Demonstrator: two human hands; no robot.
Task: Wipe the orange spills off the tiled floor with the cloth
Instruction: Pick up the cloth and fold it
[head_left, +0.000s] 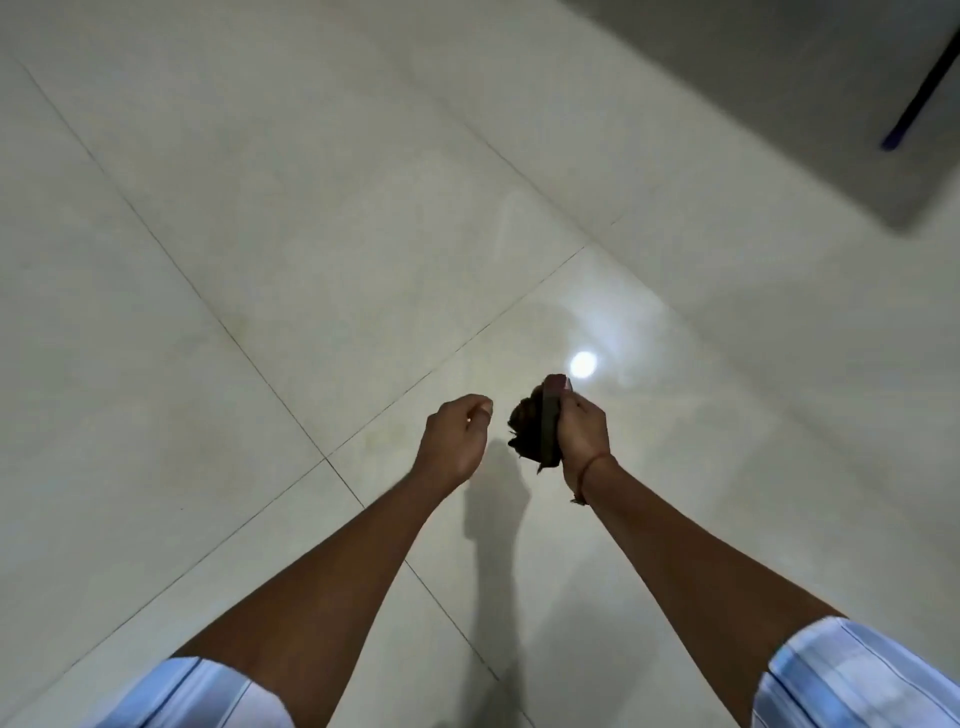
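The right hand (581, 434) grips a dark, bunched-up cloth (532, 434), fingers curled round it, and holds it in the air above the glossy tiled floor (218, 218). The left hand (457, 436) hangs just beside the cloth without touching it, its fingers loosely curled on nothing. A faint yellowish smear (384, 428) shows on the tile near the grout crossing just left of the left hand, a lamp's bright reflection (583, 364) lies beyond the cloth, and a dark rod with a bluish tip (917, 98) slants across the upper right corner.

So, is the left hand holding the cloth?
No, the right hand grips the bunched dark cloth; the left hand holds nothing.
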